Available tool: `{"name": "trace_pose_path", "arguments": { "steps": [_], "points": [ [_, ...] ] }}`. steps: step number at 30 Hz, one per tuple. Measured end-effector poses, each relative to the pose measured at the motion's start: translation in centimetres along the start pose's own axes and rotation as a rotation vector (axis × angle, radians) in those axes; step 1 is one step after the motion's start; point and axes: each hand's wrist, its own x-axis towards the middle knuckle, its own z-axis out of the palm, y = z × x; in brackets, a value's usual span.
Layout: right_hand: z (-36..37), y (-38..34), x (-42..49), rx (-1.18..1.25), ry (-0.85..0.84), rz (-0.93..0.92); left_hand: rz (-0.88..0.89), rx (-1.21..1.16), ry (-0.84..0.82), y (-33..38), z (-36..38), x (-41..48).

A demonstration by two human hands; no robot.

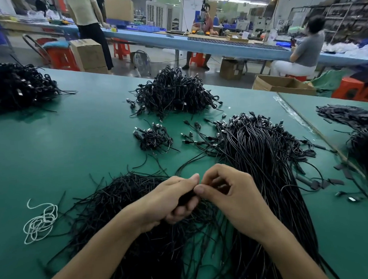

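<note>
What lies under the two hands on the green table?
A spread of loose black wires lies under both hands. The left hand grips a small black bundle; the right hand pinches at its end. The table beneath them is covered.

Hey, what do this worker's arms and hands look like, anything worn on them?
The left grip and right grip are bare hands: no gloves, rings or tape visible, nails cut short. The left forearm and right forearm are bare too, with no sleeves, watch or bracelet in view up to the frame edge.
</note>
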Motion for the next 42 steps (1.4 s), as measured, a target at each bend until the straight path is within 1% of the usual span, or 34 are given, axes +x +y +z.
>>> {"name": "trace_pose_path", "arguments": {
  "steps": [3,5,6,8,11,12,13,14,16,17,18,19,21,23,25,26,27,30,31,32,35,39,42],
  "points": [
    [0.3,-0.3,0.1,0.195,-0.128,0.027,-0.086,-0.157,-0.136,0.4,-0.7,-0.4],
    [0.3,-0.6,0.4,0.209,-0.135,0.023,-0.090,-0.207,-0.154,0.8,-0.9,-0.5],
    [0.3,-0.7,0.6,0.188,-0.122,0.025,-0.080,-0.192,-0.137,0.9,-1.0,-0.5],
    [0.1,-0.7,0.9,0.116,-0.081,0.024,-0.056,-0.098,-0.034,1.0,-0.9,-0.4],
    [0.5,-0.8,1.2,0.007,-0.025,-0.008,0.018,-0.018,0.177,0.4,-0.3,0.4],
    [0.7,-0.9,1.3,-0.017,0.005,-0.022,0.037,-0.047,0.223,0.3,-0.1,0.6],
    [0.9,-0.8,1.3,-0.022,0.033,-0.032,0.037,-0.125,0.240,0.2,0.0,0.7],
    [1.1,-0.8,1.4,-0.014,0.053,-0.038,0.017,-0.248,0.215,0.1,0.2,0.8],
    [1.6,-0.7,1.4,-0.003,0.083,-0.055,-0.063,-0.462,0.049,0.2,0.2,0.6],
    [1.8,-0.6,1.5,-0.008,0.098,-0.068,-0.094,-0.495,-0.032,0.1,0.1,0.5],
    [2.0,-0.5,1.6,-0.011,0.112,-0.078,-0.120,-0.488,-0.070,0.0,0.1,0.6],
    [2.1,-0.4,1.7,-0.004,0.122,-0.080,-0.139,-0.461,-0.062,-0.2,0.1,0.6],
    [2.2,0.0,2.0,-0.016,0.144,-0.074,-0.147,-0.356,0.064,-0.6,-0.1,1.2],
    [2.4,0.7,2.1,-0.052,0.165,-0.050,-0.095,-0.204,0.218,-1.3,-0.6,1.7],
    [2.7,1.8,2.0,-0.024,0.165,0.036,-0.040,-0.149,0.311,-2.1,-1.5,1.9],
    [2.8,2.5,1.8,-0.026,0.136,0.100,-0.024,-0.164,0.349,-2.4,-2.1,1.8],
    [3.0,3.2,1.6,-0.066,0.068,0.165,-0.013,-0.190,0.385,-2.7,-2.6,1.7],
    [4.2,5.4,0.5,-0.382,-0.269,0.254,-0.018,-0.260,0.487,-3.0,-3.8,1.5],
    [4.7,5.6,0.2,-0.459,-0.342,0.260,-0.026,-0.272,0.511,-2.9,-3.9,1.6],
    [5.2,5.7,0.0,-0.499,-0.373,0.263,-0.030,-0.279,0.527,-2.8,-4.0,1.7],
    [6.0,5.2,-0.1,-0.554,-0.362,0.233,-0.015,-0.283,0.574,-2.5,-4.2,1.7],
    [5.3,4.1,0.0,-0.541,-0.327,0.195,0.011,-0.268,0.593,-2.4,-4.3,1.5],
    [2.9,3.3,-0.1,-0.507,-0.376,0.217,0.042,-0.243,0.575,-2.5,-4.6,1.1]
  ]
}}
